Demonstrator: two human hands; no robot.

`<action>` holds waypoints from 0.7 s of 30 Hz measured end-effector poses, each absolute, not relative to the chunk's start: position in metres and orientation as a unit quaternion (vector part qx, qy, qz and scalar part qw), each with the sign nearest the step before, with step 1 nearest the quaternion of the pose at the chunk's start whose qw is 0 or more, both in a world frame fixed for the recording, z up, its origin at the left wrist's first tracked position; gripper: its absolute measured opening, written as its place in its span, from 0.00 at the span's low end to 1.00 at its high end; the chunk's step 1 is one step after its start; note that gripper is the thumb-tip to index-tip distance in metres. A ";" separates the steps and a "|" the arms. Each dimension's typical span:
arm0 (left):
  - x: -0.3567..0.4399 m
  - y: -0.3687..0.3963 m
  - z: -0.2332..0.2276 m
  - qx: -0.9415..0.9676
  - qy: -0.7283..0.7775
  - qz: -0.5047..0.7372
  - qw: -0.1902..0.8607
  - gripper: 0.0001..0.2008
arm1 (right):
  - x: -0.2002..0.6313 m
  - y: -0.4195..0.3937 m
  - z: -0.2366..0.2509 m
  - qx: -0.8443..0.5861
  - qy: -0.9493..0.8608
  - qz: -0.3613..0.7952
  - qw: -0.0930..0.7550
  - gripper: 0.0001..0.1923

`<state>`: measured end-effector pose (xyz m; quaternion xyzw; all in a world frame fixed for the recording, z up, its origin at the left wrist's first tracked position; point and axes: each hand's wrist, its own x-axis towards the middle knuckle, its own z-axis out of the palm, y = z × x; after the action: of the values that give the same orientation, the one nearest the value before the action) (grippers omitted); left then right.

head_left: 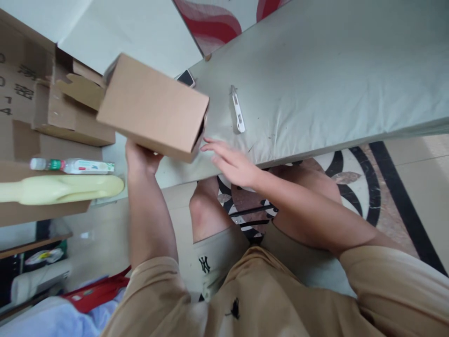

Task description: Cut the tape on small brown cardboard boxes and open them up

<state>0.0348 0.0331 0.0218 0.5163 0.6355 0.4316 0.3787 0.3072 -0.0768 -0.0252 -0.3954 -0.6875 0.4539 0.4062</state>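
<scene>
A brown cardboard box [154, 105] is held up and tilted above the left part of the covered table. My left hand [140, 157] grips it from below, with most of the fingers hidden under the box. Close to the box's right end, my right hand [233, 164] has its fingers stretched out and holds nothing. Dark gaps show along the flaps at that end. Right of the box lies a white box cutter [237, 110] on the pale cloth. A phone-like dark device [186, 78] is partly hidden behind the box.
Another cardboard box [75, 114] with raised flaps rests at left on larger cardboard [21, 145]. A small clear bottle [72, 165] and a pale yellow long-necked object [70, 189] lie near it. The table [333, 70] extends right. A red item [98, 290] sits below left.
</scene>
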 end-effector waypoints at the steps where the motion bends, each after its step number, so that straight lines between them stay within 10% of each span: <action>1: 0.043 0.029 0.020 0.433 0.650 0.440 0.443 0.21 | 0.303 -0.080 -0.025 -0.403 -0.707 0.426 0.394 0.22; 10: 0.103 -0.009 0.007 0.435 0.644 0.375 0.506 0.42 | 0.309 -0.083 -0.024 -0.408 -0.747 0.289 0.438 0.30; 21: 0.116 -0.030 -0.006 0.493 0.722 0.352 0.334 0.18 | 0.318 -0.076 -0.027 -0.321 -0.763 0.150 0.541 0.23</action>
<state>0.1159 -0.0304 -0.0062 0.4930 0.7222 0.3520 0.3338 0.3180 -0.0762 -0.0271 -0.3213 -0.7630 0.1497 0.5406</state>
